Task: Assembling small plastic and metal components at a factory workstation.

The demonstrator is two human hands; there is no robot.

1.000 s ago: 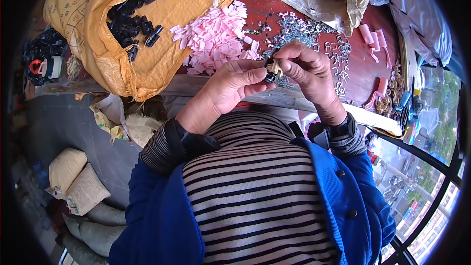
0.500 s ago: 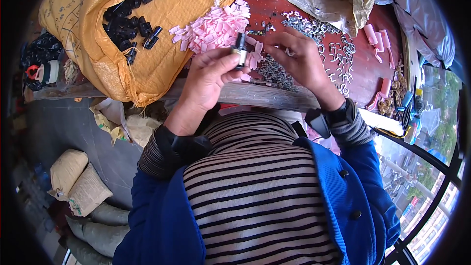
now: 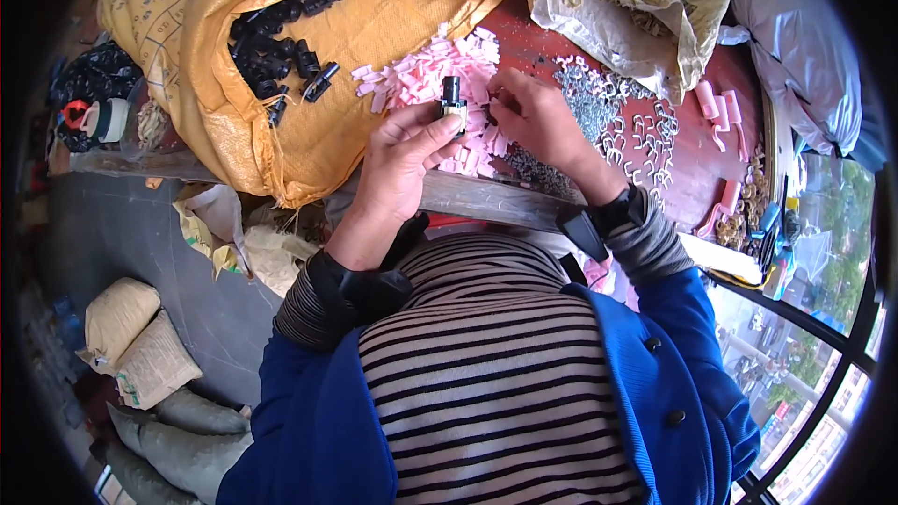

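Observation:
My left hand (image 3: 412,145) is closed round a small black plastic fitting (image 3: 452,93), a stepped cylinder held upright between thumb and fingers. A pale patch shows on it beside my thumb. Just to the right is my right hand (image 3: 538,122), its fingers curled together at the edge of the pink pieces; what they hold, if anything, is hidden. Flat pink plastic pieces (image 3: 426,70) lie heaped behind my hands. Beneath my right wrist is a pile of small dark metal parts (image 3: 543,173).
An orange woven sack (image 3: 374,33) lies open at the left with black fittings (image 3: 267,56) inside. Metal clips (image 3: 645,136) spread over the red tabletop (image 3: 697,154) at right. Pink rolled parts (image 3: 720,108) lie farther right. A whitish sack (image 3: 636,14) stands behind. The table's wooden edge (image 3: 496,201) is nearest me.
My right hand has moved left, closer to the pink heap and my left hand. The black fitting stays in my left hand, more upright now. The whole view has shifted slightly.

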